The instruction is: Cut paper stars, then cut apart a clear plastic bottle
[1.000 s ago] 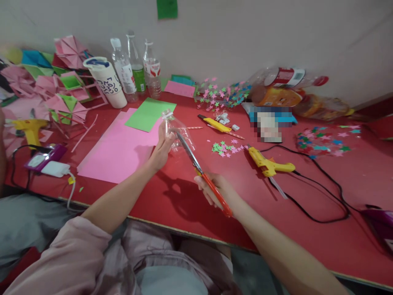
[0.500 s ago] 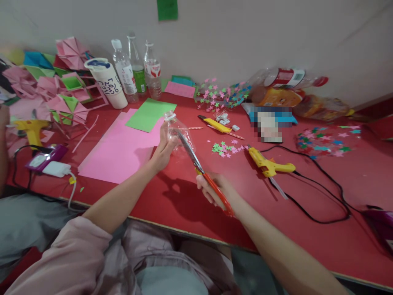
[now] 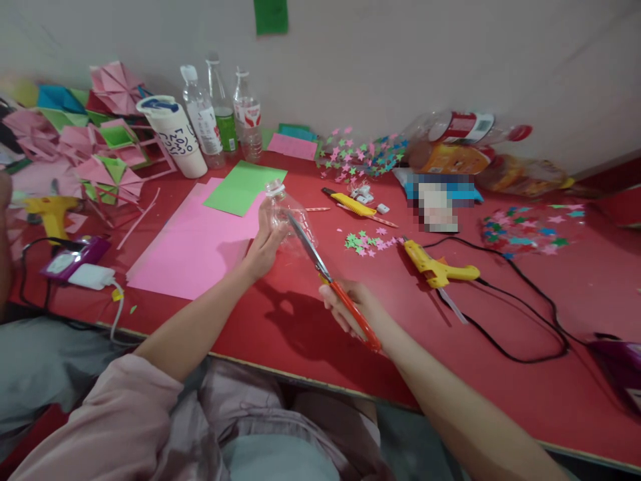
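My left hand (image 3: 266, 242) is closed around the side of a clear plastic bottle top (image 3: 295, 217), its neck tilted up and away from me. In my right hand (image 3: 353, 304) are scissors (image 3: 345, 300) with red handles. Their blades point up and to the left and lie against the bottle top; whether one blade is inside it I cannot tell. Beneath my left wrist are pink paper sheets (image 3: 185, 250), with a green sheet (image 3: 245, 187) on top. Beyond the scissors lie a yellow utility knife (image 3: 353, 205) and small paper stars (image 3: 368, 244).
A yellow glue gun (image 3: 438, 267) with its cable lies to the right. Plastic bottles (image 3: 248, 117) and a white tumbler (image 3: 173, 140) stand by the wall. Left are pink paper crafts (image 3: 110, 177), another glue gun (image 3: 53, 212) and a purple power strip (image 3: 75, 257). Star-covered bottle pieces (image 3: 533, 230) lie right.
Both hands hold the bottle top and scissors almost as before. The whole view has shifted very slightly; nothing has been let go.
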Available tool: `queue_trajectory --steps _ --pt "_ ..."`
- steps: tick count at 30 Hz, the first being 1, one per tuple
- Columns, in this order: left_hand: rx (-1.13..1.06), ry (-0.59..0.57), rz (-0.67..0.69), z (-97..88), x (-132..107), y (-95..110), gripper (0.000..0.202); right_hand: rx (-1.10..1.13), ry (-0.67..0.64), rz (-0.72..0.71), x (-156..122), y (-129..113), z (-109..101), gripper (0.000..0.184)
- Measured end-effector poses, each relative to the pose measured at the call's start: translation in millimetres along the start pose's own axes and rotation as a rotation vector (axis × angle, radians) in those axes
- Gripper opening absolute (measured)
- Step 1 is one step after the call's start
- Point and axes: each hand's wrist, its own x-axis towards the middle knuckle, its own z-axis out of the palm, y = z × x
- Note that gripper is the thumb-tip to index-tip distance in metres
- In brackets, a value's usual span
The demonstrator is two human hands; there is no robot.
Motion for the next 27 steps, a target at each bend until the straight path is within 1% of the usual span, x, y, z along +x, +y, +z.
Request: queue_trajectory --steps 4,8,14,18,21,25,27 --pt "0.056 -0.001 0.03 0.3 -0.2 1.5 0.066 -0.004 -0.023 0.031 0.2 -4.1 -2.0 0.048" --pt "0.039 -0.012 0.044 2.3 -0.6 0.8 0.067 0.005 -0.027 0.044 0.9 -3.6 -2.2 0.048" --pt "0.058 -0.004 0.03 4.4 -1.0 3.5 0.072 0.04 0.012 0.044 0.8 -2.0 1.8 0.047" --pt "0.073 -0.001 0.014 4.3 -2.5 8.0 0.07 0.039 0.0 0.084 0.0 -3.7 3.0 0.046" --pt "0.07 -0.001 0.011 3.7 -3.1 9.2 0.068 0.049 0.017 0.083 0.3 -4.5 1.6 0.046" --pt "0.083 0.0 0.02 2.5 -1.7 5.7 0.066 0.05 -0.024 0.071 4.5 -2.4 -0.8 0.049" --pt "0.092 0.014 0.041 1.6 -0.2 1.9 0.067 0.037 -0.024 0.068 6.9 -0.6 -1.0 0.05"
